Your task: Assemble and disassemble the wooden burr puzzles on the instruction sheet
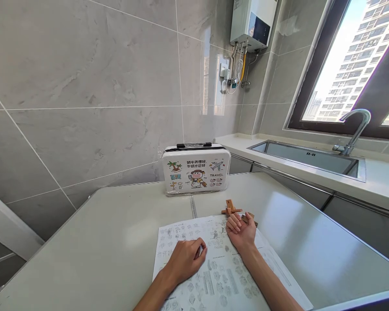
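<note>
A grey marbled tile wall (100,65) rises beyond both hands. Under them spreads a pale, glossy bench (94,242), seamed between two panels. To the right of the right hand, apart from the bench, runs a white counter (382,168) with a rectangular metal sink (311,154) set into it. A white box-shaped water heater (251,26) hangs high above and beyond the right hand. Straight ahead of the hands, at the bench's far edge, stands a white rectangular case (196,170) with cartoon prints and a black handle. A white paper sheet (220,250) printed with small grey diagrams lies beneath both hands.

The left hand (188,259) rests on the sheet, fingers loosely curled and thumb near the forefinger; whether it holds anything cannot be told. The right hand (241,233) lies palm up, fingers bent. Just beyond its fingertips are orange-brown crossed wooden pieces (230,209). A darker brown wooden piece (244,219) shows at its thumb; whether gripped or lying behind cannot be told.
</note>
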The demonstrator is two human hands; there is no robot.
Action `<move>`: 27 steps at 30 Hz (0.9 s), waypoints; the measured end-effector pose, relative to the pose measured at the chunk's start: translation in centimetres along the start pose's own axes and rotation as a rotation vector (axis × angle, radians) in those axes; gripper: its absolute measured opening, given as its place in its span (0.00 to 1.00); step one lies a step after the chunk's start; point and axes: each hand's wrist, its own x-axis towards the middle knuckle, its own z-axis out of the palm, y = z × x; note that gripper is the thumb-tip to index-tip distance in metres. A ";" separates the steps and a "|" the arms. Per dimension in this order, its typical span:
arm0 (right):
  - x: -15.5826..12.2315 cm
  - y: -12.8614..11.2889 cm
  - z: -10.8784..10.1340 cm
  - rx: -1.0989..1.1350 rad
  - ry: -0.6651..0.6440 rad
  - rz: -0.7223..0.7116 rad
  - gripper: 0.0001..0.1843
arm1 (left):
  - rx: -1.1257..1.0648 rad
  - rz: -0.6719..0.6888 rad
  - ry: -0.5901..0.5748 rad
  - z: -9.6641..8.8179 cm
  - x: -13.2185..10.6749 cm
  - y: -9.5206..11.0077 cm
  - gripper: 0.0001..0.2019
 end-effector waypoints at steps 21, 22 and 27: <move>0.4 0.3 -0.2 -0.170 0.024 -0.083 0.22 | 0.017 -0.014 -0.013 -0.1 0.0 0.2 0.08; 0.5 0.3 -0.1 -0.195 0.033 -0.095 0.23 | 0.019 -0.015 -0.014 -0.1 0.0 0.2 0.08; 0.4 0.8 0.3 -0.377 0.080 -0.179 0.24 | 0.020 -0.015 -0.020 0.0 0.1 0.1 0.09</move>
